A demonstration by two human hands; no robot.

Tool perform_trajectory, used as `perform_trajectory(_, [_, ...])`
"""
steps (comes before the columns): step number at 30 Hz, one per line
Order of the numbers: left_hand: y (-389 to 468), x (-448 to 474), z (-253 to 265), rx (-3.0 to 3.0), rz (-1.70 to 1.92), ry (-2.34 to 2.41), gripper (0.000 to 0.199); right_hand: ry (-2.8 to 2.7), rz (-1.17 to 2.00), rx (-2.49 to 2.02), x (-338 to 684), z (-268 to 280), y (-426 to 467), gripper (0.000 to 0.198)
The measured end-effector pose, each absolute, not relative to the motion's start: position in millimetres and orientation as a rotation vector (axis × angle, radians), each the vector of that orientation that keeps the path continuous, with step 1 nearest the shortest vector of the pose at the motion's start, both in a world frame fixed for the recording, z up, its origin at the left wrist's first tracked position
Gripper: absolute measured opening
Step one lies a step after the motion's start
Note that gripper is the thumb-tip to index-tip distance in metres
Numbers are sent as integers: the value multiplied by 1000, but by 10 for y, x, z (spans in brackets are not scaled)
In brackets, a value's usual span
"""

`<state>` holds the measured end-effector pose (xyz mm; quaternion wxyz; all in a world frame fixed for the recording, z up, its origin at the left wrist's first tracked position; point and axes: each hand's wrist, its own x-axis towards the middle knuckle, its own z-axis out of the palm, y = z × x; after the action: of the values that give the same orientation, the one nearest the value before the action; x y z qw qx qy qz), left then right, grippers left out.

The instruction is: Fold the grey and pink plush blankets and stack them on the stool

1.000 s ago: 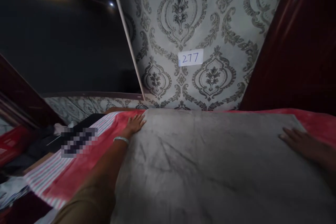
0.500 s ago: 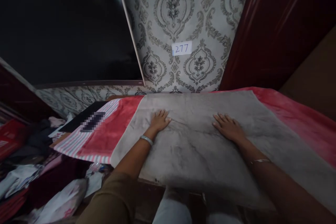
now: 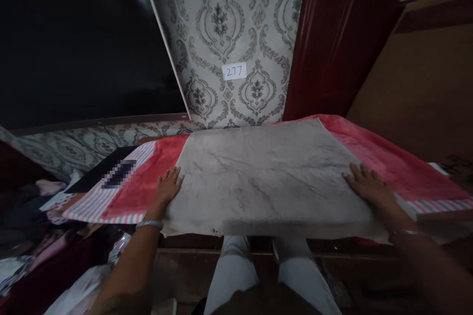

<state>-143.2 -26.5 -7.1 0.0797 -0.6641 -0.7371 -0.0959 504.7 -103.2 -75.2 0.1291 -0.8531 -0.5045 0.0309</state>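
A grey cloth (image 3: 258,172) lies spread over a red cloth (image 3: 373,157) with striped ends, on a table or bench. My left hand (image 3: 168,189) rests flat with fingers stretched at the left edge of the grey cloth, partly over the red. At its right edge my right hand (image 3: 369,184) lies open, palm down, fingers spread. Faint creases run across the middle of the grey cloth. Its front edge hangs over the near side. Neither hand grips anything.
A large dark screen (image 3: 84,44) is at the upper left. A paper marked 277 (image 3: 234,71) is on the patterned wall. Clothes and bags (image 3: 81,290) lie heaped at the lower left. A cardboard-brown panel (image 3: 424,78) stands at the right.
My hands have slid apart from the middle of the grey cloth, the left one leftward and the right one rightward, out to its side edges. The view has turned right.
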Motion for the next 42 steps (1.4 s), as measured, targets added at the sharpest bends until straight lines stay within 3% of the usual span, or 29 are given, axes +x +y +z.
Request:
perform_trajectory(6, [-273,-791,19,-2100,-283,-2094,50,-1596,-73,-2422,4262,-480,-1069,60])
perform_trajectory(11, [-383,158,-146,-2642,-101,-1664,60,-2124,78,-2092,3012,-478,-884,59])
perform_trajectory(14, [-481,378,-279,-2654,-83,-1678,63,-2182,90,-2050,2790,-582,-852,61])
perform_trajectory(29, [-362,319,-360,-2579,-220,-1648,60,-1513,-17,-2643,4578,-561,-1439,61])
perform_trajectory(34, [-326,301,-397,-2566,-249,-1639,60,-1221,-94,-2698,4688,-597,-1536,61])
perform_trajectory(42, [-400,368,-362,-2553,-190,-1669,60,-1811,-15,-2378,4377,-619,-1441,59])
